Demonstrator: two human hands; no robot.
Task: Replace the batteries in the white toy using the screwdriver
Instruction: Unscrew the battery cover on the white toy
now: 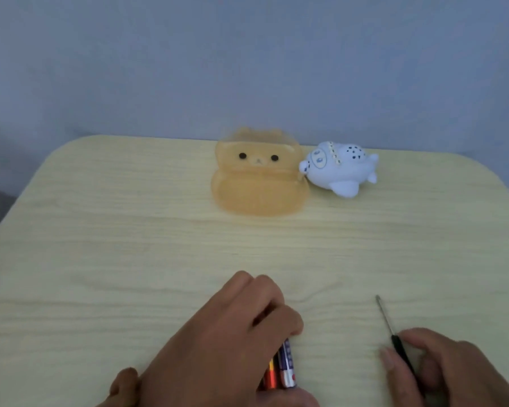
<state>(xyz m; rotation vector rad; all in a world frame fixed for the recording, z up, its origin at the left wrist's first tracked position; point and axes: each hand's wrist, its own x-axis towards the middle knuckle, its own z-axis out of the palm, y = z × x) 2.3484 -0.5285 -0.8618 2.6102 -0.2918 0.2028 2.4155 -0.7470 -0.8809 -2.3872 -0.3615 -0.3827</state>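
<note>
Left hand (pixel 218 342) curls over batteries (pixel 285 367); right hand (pixel 447 371) pinches screwdriver (pixel 388 321).

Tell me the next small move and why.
Probably release the batteries and reach the left hand to pull the white toy closer: it lies far back beside the orange bear, while the right hand grips the screwdriver.

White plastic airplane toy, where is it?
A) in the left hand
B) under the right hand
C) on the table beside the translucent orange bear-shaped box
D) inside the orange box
C: the white plastic airplane toy rests on the pale wooden table, its nose at the right edge of the translucent orange bear-shaped box.
</note>
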